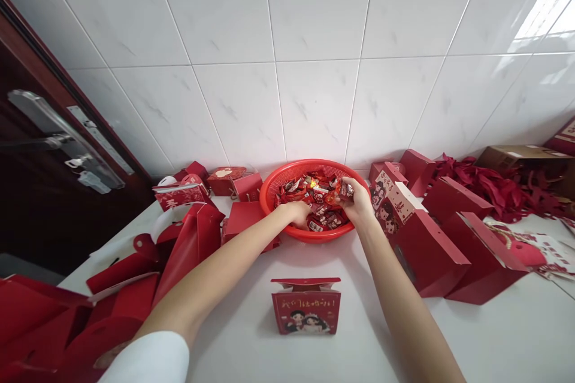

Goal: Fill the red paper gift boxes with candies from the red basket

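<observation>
A red plastic basket full of wrapped candies stands against the tiled wall. My left hand reaches down into its near left part, touching the candies; its fingertips are hidden among them. Over the basket's right side, my right hand is closed on dark red wrapped candy, held between thumb and fingers. Nearer to me on the white table, between my forearms, an upright red gift box shows a cartoon couple and gold writing on its front. Its top looks open.
Red boxes stand in rows to the right, near dark red ribbon-like material and a cardboard box. More red boxes, some unfolded, crowd the left side. A dark door with a metal handle is at far left.
</observation>
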`<state>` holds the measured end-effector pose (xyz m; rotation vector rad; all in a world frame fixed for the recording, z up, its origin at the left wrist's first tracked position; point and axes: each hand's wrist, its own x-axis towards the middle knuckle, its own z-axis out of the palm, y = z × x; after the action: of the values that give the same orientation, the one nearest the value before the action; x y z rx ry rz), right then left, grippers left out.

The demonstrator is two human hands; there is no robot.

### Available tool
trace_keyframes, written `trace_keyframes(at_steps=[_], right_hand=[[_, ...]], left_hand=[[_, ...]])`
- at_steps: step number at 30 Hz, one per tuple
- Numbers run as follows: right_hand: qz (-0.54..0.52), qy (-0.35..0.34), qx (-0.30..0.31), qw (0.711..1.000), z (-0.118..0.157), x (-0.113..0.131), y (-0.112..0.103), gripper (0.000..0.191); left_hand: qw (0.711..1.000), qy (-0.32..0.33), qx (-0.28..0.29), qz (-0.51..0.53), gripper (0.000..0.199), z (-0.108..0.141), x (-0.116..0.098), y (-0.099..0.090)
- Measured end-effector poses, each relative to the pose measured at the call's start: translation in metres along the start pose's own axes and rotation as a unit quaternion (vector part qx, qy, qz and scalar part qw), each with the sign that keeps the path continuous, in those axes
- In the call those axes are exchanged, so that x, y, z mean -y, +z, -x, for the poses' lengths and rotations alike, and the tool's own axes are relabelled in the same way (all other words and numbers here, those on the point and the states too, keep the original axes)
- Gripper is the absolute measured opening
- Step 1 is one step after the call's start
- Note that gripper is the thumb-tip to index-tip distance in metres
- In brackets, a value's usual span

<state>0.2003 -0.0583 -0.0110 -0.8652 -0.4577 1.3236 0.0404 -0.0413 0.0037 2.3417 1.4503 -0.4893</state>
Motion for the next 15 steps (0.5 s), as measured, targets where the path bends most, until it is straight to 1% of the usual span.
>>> trace_keyframes(at_steps=[2, 4, 8, 11, 13, 15], right_hand=[[0.002, 0.002, 0.003, 1.000, 0.000, 0.000, 0.000, 0.007], [0.004, 0.002, 0.004, 1.000, 0.000, 0.001, 0.000, 0.005], [0.006, 0.003, 0.005, 1.000, 0.000, 0.001, -0.001, 0.005], [0.009, 0.003, 0.008, 1.000, -0.002, 0.000, -0.002, 0.004], [0.012, 0.000, 0.015, 1.000, -0.003, -0.001, -0.003, 0.007], [0.018, -0.005, 0.025, 1.000, -0.002, -0.001, -0.004, 0.012]], left_hand=[[1.000, 0.004, 0.012, 0.007, 0.062, -0.003, -0.001, 0.001], [1.000, 0.005, 0.020, 0.016, 0.062, -0.005, 0.001, 0.001], [0.999, -0.002, 0.028, 0.033, 0.040, -0.006, 0.009, 0.004], [0.998, -0.007, 0.020, 0.056, 0.022, -0.006, 0.016, 0.005], [0.997, -0.003, 0.007, 0.083, 0.016, -0.004, 0.022, 0.004], [0.993, 0.006, -0.014, 0.121, 0.015, -0.001, 0.029, 0.001]])
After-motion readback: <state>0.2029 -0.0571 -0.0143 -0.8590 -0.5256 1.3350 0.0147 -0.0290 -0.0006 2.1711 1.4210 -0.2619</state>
